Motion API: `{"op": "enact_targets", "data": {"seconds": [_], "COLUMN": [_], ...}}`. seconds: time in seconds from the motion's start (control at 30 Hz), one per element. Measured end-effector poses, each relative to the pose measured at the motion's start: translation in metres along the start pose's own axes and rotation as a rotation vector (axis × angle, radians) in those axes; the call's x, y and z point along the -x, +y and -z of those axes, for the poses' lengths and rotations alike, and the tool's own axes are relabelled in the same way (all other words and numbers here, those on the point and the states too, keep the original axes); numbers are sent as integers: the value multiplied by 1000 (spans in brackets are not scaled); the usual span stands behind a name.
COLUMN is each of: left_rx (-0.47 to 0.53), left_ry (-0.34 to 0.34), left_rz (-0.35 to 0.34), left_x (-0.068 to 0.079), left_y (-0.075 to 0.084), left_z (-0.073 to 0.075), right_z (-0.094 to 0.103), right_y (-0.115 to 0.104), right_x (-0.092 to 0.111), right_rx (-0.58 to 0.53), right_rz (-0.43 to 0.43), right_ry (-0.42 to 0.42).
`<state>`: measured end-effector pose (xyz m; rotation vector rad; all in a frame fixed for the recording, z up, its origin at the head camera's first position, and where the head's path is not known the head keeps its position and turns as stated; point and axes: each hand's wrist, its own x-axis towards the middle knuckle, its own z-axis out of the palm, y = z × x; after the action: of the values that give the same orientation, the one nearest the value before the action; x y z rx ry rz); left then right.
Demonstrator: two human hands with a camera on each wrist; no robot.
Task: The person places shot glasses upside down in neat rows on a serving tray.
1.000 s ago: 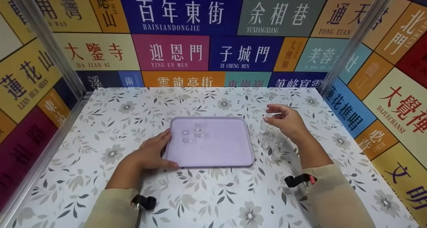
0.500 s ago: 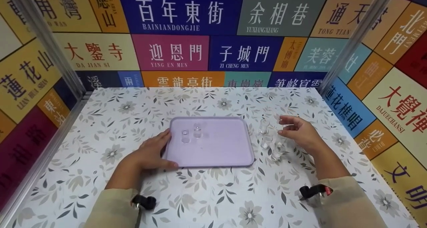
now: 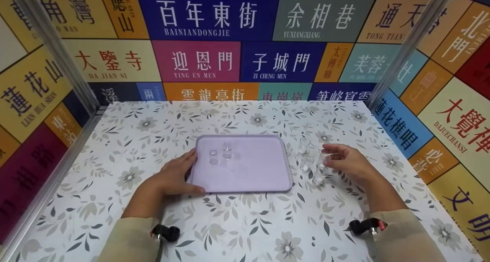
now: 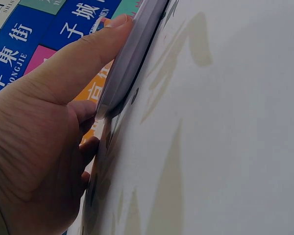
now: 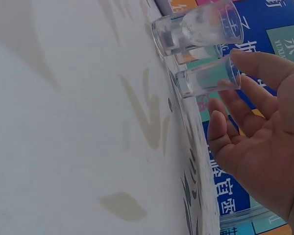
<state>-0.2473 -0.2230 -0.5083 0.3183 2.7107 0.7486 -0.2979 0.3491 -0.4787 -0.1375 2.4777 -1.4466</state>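
A pale purple tray (image 3: 260, 166) lies on the patterned tabletop. My left hand (image 3: 174, 176) holds it at the near left corner, thumb along the front edge and fingers at the left side. Two small clear shot glasses stand on the tray, one shot glass (image 3: 213, 157) slightly nearer than the other (image 3: 227, 151). Right of the tray, my right hand (image 3: 350, 164) pinches a clear shot glass (image 5: 206, 78) near its rim between thumb and forefinger. In the right wrist view the other fingers are curled away from the glass, which looks upright.
More shot glasses stand close beside the held one: one (image 3: 303, 146) at the back, one (image 3: 306, 163) in the middle, and one (image 3: 318, 176) in front. A floral cloth (image 3: 245, 231) covers the table. Printed panels (image 3: 206, 13) rise behind it and at both sides.
My right hand has moved right and toward me, from over the back of the glass group to its right side, and now pinches a glass there. The left hand and tray have stayed put.
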Motion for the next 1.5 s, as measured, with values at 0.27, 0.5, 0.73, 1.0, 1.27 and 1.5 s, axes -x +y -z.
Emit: {"op": "enact_targets", "data": {"seconds": [0.27,0.5,0.73,1.0,1.27,1.5], "left_rx": [-15,-16,-23,-21,-17,8], "left_ry": [7,1,1,-1,-9,-8], "left_rz": [-17,-8,-18,-15,-6,16], "left_x": [-1,-1,-1,0,0,1], "left_y": [-2,-1,-1,1,1,2], "left_z": [-1,-1,0,0,0,1], "right_z": [0,1,4,3,-19,-54], "right_y": [9,12,3,-21,-49,-77], "right_x": [-2,-3,-2,3,4,-1], "right_rx": [55,117,77,-4,-86,-148], "right_rz": [-6,-37,-37,39,186,306], "right_ry": [-33,-7,26,115,134,70]}}
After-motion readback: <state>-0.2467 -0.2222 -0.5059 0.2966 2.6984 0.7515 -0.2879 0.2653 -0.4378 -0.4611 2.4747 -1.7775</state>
